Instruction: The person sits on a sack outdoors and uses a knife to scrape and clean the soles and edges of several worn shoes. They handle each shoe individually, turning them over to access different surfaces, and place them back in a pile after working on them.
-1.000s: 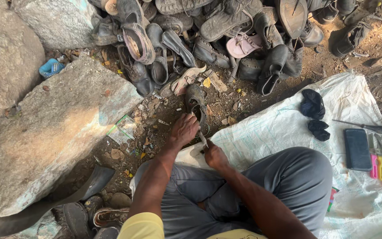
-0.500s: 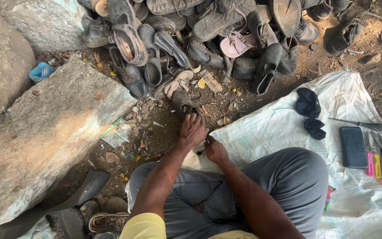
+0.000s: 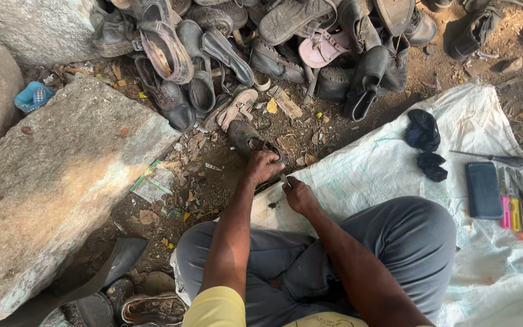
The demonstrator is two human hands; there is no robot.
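I sit cross-legged in grey trousers on a white woven sheet (image 3: pixel 382 169). My left hand (image 3: pixel 263 166) grips a worn dark shoe (image 3: pixel 246 138) that lies on the dirt just off the sheet's edge. My right hand (image 3: pixel 299 195) is closed around a small metal tool (image 3: pixel 284 178) whose tip meets the shoe by my left fingers. Both hands are close together in front of my knees.
A heap of old dark shoes and a pink sandal (image 3: pixel 322 48) lies ahead. A large stone slab (image 3: pixel 49 188) sits to the left. On the sheet at right lie two black cloths (image 3: pixel 424 130), a dark phone (image 3: pixel 483 189) and several hand tools (image 3: pixel 519 203).
The view has shifted slightly. My hands stay on the shoe, with the right hand working the tool a little lower against it.
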